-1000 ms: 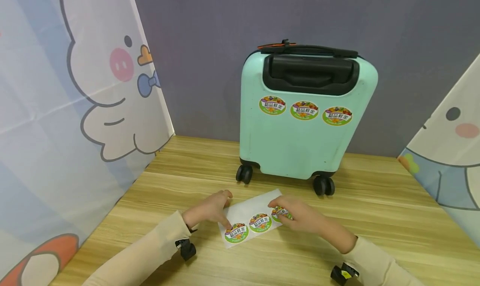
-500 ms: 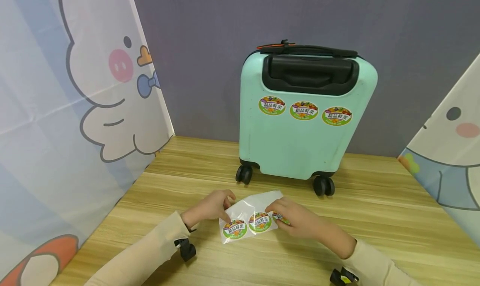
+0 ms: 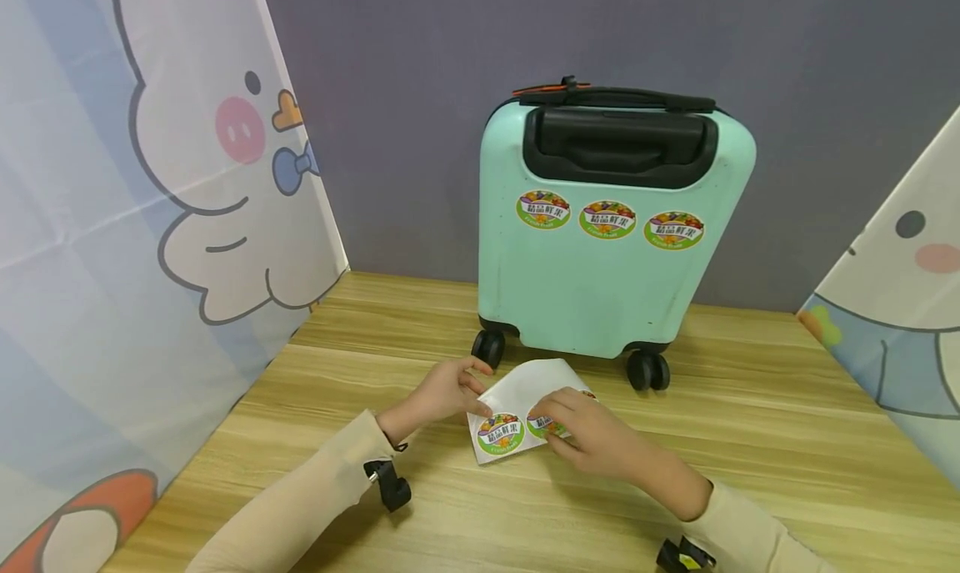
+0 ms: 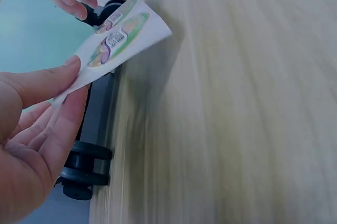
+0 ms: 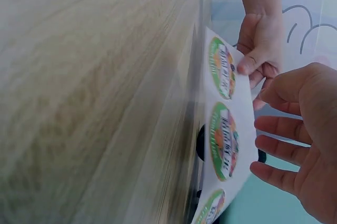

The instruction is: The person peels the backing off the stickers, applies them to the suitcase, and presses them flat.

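A white sheet of fruit stickers (image 3: 534, 379) is held just in front of the suitcase, its round stickers (image 3: 500, 434) in a row. My left hand (image 3: 447, 394) pinches its left edge, thumb on the sticker side and fingers underneath, as the left wrist view shows. Over the sheet's right part is my right hand (image 3: 600, 435), partly covering the stickers there. The right wrist view shows those fingers (image 5: 281, 150) loosely bent beside the sheet, gripping nothing. A mint-green suitcase (image 3: 577, 298) stands upright behind, with three matching stickers (image 3: 607, 220) in a row below its black handle recess.
The wooden table (image 3: 375, 331) spreads around the hands. Black wheels (image 3: 647, 370) of the suitcase stand on it close behind the sheet. A grey wall (image 3: 390, 139) rises at the back, and cartoon-print cloths (image 3: 67, 248) hang at both sides.
The left hand has moved right and away from me, carrying the sheet's left end. The sheet has lifted and shifted right, now curved. The right hand has slid over the middle sticker.
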`<state>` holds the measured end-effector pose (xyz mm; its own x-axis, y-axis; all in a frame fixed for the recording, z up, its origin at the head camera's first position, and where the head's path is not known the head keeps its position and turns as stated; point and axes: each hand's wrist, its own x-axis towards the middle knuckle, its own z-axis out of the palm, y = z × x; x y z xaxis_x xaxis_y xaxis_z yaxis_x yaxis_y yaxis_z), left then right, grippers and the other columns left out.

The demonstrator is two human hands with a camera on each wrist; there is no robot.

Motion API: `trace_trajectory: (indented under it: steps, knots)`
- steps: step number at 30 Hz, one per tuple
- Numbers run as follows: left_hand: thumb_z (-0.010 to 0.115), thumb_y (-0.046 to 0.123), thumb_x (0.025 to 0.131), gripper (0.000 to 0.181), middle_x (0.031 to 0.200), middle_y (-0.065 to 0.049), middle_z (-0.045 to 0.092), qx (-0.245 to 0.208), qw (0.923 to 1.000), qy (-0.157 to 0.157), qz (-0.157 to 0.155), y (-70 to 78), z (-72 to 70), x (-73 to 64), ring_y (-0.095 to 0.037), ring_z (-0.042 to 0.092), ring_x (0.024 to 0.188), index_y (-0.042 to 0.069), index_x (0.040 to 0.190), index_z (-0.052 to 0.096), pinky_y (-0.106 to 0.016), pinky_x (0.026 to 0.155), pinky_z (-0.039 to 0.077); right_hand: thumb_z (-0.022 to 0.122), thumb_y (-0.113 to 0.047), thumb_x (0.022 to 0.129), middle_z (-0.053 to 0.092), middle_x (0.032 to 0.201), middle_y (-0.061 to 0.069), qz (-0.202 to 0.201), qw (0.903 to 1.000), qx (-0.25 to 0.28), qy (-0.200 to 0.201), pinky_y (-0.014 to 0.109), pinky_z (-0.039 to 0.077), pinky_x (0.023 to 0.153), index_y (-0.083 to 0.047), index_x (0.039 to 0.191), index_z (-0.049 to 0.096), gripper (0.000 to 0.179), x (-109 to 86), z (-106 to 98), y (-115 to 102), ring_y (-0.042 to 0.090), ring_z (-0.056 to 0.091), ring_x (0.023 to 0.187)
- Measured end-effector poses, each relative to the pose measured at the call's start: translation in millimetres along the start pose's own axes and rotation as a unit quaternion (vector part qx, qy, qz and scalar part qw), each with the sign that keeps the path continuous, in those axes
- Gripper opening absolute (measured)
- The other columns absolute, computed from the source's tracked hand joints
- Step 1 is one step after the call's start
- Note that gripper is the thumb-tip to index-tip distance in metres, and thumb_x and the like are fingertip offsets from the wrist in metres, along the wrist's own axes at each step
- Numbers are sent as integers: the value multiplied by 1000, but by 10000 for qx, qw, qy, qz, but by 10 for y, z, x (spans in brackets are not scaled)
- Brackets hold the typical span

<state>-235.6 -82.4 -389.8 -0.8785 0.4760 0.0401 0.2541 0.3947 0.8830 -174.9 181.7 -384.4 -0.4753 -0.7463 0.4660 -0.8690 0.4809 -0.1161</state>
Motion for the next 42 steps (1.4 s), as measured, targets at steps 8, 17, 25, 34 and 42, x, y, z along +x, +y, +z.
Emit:
trace_trajectory:
  steps: [8,17,25,34,42]
  knots:
    - [83,-4,76,55,87,-9,74,-779,9968,19,-169,104,39,78,-18,70,74,-6,126,58,-38,61,59,80,-10,81,66,106,2,256,9988,-309,267,40,53,85,-5,107,68,29,24,-20,-35,21,61,102]
    - [78,-7,80,55,91,-13,74,-1561,9876,-101,-133,214,130,154,-20,71,77,-9,130,55,-38,63,59,88,-21,72,66,108,6,258,9937,-609,899,44,52,85,-3,108,68,45,52,-32,-49,25,59,103]
    - [74,-6,86,52,93,-10,73,-2098,9769,-224,-345,335,203,192,-21,71,82,-5,134,53,-34,70,59,91,-26,65,64,115,12,256,9850,-933,1429,49,50,84,0,113,68,59,50,-14,-30,30,57,105]
    - [68,-8,90,52,96,-10,72,-2619,9627,-595,-321,437,254,215,-19,70,82,-4,138,49,-32,70,59,93,-26,60,61,117,13,169,9755,-1127,1881,51,48,78,-1,115,66,66,49,-9,-1,34,55,105]
    - [65,-7,92,54,100,-12,72,-2790,9555,-894,-340,467,261,195,-18,69,80,-1,142,46,-29,67,58,90,-22,63,63,111,11,38,9722,-1153,2035,50,49,78,-2,109,69,55,50,-31,19,33,58,103]
